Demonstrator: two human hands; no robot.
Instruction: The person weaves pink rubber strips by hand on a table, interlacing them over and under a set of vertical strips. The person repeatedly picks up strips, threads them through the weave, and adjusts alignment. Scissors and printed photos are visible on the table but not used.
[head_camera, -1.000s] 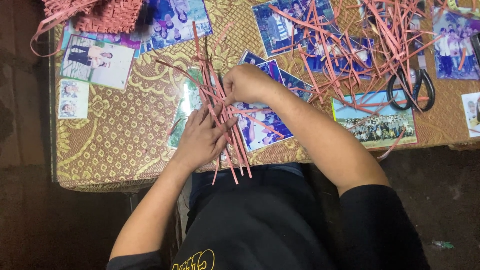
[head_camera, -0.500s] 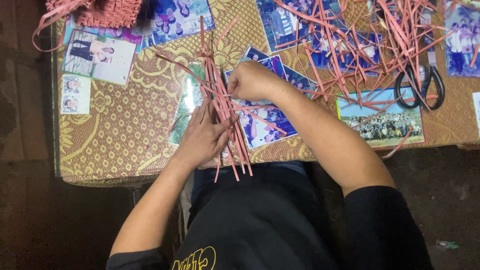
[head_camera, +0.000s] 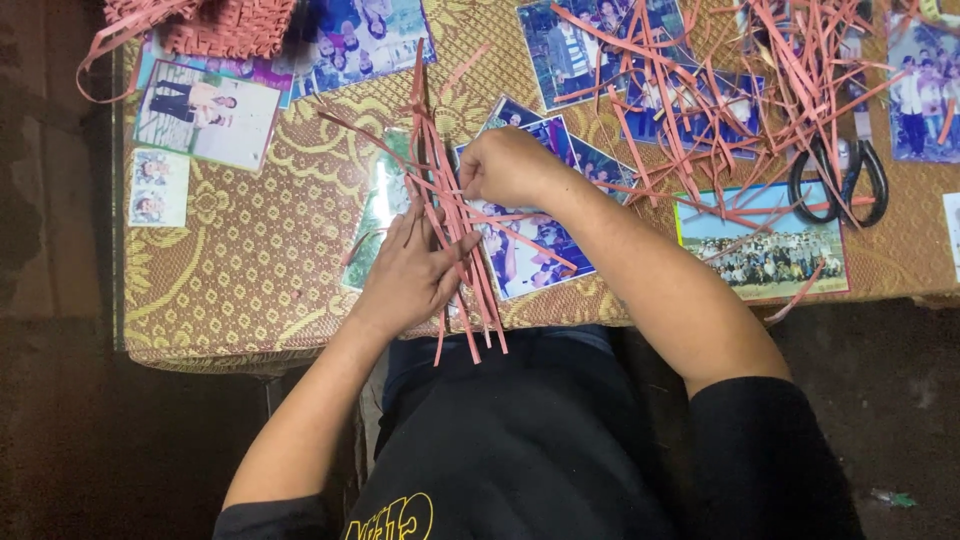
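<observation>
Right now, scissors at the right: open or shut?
Shut, it seems: the scissors lie flat, black handle loops side by side. Blades are hidden under pink strips.

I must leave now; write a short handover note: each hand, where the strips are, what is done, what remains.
Left hand: flat on the bundle of pink strips, pinning it to the table.
Right hand: pinching strips at the bundle's upper part.
Loose strips pile lies far right, over the scissors. A woven pink piece sits top left.
Done: several strips gathered, some crossed.
Left: the bundle is mostly unwoven; its ends hang loose over the table edge.
</observation>
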